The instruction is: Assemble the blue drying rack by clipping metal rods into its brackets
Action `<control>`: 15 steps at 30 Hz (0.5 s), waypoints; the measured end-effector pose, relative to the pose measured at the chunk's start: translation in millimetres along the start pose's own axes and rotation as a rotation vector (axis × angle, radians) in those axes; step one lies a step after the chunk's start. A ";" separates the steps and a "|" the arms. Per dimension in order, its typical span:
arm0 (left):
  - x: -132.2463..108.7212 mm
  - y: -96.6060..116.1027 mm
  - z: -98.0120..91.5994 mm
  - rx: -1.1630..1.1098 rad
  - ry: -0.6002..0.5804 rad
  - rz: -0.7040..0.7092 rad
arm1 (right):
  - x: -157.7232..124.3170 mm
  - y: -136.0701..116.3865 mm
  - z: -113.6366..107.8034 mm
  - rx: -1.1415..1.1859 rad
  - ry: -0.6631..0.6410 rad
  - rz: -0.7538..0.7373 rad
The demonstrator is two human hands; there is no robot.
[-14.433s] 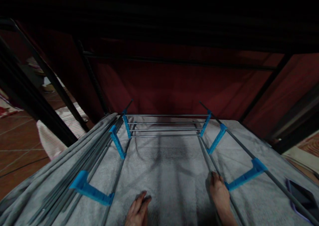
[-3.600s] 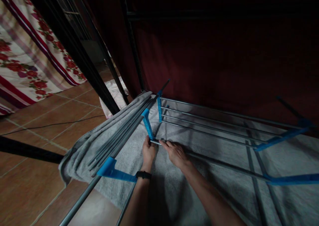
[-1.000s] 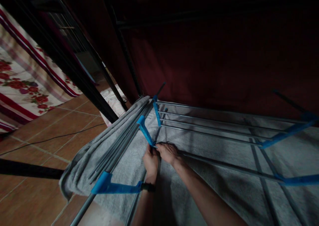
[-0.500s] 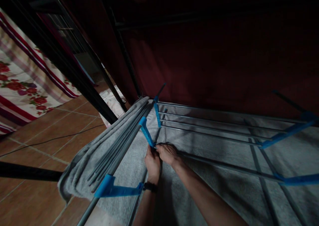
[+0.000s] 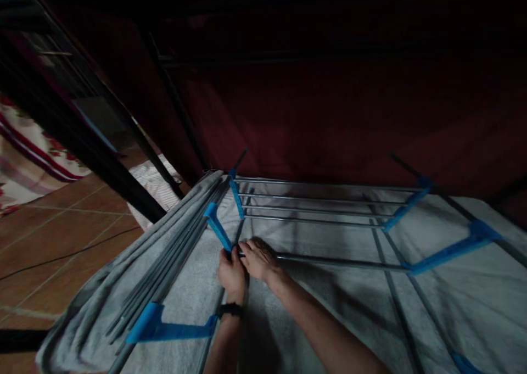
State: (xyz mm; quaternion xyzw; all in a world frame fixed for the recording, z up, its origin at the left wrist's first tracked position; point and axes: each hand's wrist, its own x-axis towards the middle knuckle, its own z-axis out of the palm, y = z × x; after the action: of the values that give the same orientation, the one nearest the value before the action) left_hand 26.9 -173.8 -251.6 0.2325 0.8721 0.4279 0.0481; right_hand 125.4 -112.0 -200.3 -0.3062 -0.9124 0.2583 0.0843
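My left hand (image 5: 231, 275) closes around the lower end of a blue plastic bracket (image 5: 219, 231) on a grey metal rack frame. Right beside it, my right hand (image 5: 258, 260) grips the left end of a metal rod (image 5: 341, 261), which runs across to another blue bracket (image 5: 448, 249) on the far side. Both hands meet at the joint, so the rod's tip is hidden by fingers. Behind them, several thin rods (image 5: 313, 199) span two farther brackets. Nearer me on the left is one more blue bracket (image 5: 168, 330), with no rod across from it.
A bundle of loose grey rods (image 5: 164, 275) lies left of the frame on a grey blanket (image 5: 284, 330). Dark bed posts (image 5: 82, 132) and a dark red curtain (image 5: 329, 121) stand around. A cable (image 5: 69, 253) crosses the tiled floor (image 5: 37, 275).
The view has turned to the right, showing more of the rack's far-side brackets. Both hands stay at the same bracket joint, with the right fingers slightly shifted over the rod end.
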 end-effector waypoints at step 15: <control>6.2 3.3 -4.6 0.026 -0.045 0.084 | -334.1 254.2 -61.8 0.221 1.226 0.989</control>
State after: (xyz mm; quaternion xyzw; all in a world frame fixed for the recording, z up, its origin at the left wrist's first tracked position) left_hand 21.3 -172.6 -245.4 0.2789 0.8657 0.4130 0.0468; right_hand 542.3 -114.7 -279.1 -0.7534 -0.4307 0.1400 0.4768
